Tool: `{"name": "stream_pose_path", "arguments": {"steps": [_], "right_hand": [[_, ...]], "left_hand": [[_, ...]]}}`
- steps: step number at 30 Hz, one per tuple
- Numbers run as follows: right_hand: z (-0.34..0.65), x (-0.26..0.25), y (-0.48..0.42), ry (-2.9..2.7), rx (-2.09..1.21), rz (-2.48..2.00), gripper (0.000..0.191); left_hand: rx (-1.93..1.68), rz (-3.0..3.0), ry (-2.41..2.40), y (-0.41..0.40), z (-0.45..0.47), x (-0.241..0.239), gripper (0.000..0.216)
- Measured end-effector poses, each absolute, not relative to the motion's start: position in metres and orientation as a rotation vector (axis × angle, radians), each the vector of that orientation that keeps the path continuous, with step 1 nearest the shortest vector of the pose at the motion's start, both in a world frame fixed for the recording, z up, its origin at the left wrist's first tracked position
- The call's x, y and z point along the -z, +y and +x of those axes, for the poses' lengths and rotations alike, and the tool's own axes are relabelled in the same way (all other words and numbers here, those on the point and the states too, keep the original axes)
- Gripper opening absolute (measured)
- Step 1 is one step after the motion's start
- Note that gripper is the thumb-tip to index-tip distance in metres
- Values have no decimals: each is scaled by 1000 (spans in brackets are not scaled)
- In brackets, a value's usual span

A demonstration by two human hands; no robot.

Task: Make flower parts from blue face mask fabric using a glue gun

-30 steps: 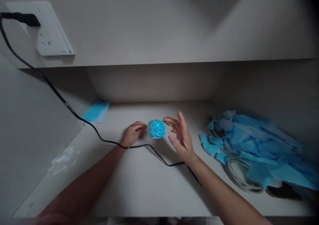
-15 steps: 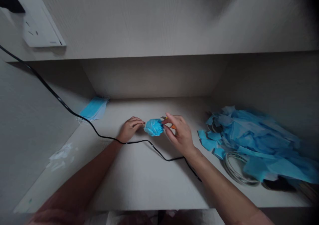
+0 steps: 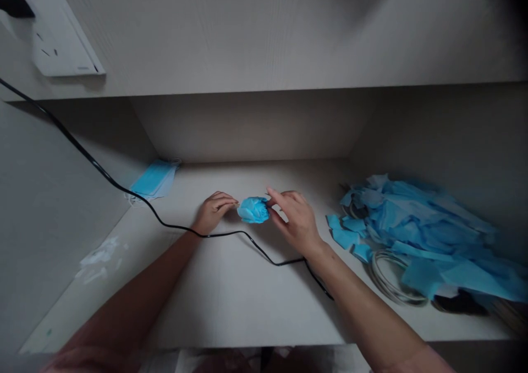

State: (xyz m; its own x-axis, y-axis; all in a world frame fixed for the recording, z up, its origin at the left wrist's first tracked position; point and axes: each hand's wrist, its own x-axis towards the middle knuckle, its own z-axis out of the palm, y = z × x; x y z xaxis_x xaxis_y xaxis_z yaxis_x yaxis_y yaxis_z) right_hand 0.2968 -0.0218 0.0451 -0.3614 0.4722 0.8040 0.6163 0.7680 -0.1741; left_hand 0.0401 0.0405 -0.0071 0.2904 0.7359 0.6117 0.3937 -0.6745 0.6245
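Elbow room is widest toward the person, where the pale worktop (image 3: 243, 296) runs from below the hands to its straight front edge (image 3: 231, 346). At the back, the rear panel (image 3: 251, 131) stands well apart from the fingers, under the overhanging board (image 3: 256, 37). Between them, near the middle, a blue flower (image 3: 252, 210) is held sideways. The left hand (image 3: 215, 212) has its fingertips pinched together at the flower's left end; the narrow bit they grip is barely visible. The right hand (image 3: 295, 219) is partly open, thumb and forefinger slightly spread at the flower's right end; I cannot tell whether its curled fingers hold anything else. A black cable (image 3: 239, 232) slants down from the left, crosses the left wrist, and runs on past the right one, cutting the near space in two.

On the right, a loose heap of blue sheets (image 3: 424, 213) crowds the side, with small blue scraps (image 3: 348, 236) lying between it and the right hand, and a pale coiled cord (image 3: 375, 279) at its near side. Blue masks (image 3: 153, 179) lie in the far left corner. Upper left, a black plug (image 3: 16, 4) sits in a white socket plate (image 3: 66, 48). Light is dim, with whitish marks (image 3: 99, 252) along the left edge.
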Motion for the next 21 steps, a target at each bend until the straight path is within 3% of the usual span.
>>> {"name": "stream_pose_path", "arguments": {"steps": [5,11,14,18,21], "right_hand": [[293,-44,-24,-1916,-32,-856,59],[295,-48,-27,-1639,-613,-796,52],[297,-46,-23,-1636,-705,-708,68],[292,-38,-21,-1807,-712,-598,106],[285,-35,-27,-1906,-689,-587,117]], "left_hand": [[-1328,2221,1027,40,40,8,19],[-1349,2088,1031,41,41,8,20],[-1360,2003,1006,39,43,5,23],[-1293,1993,927,32,50,1,28],[-1234,2041,861,26,56,-1,27]]}}
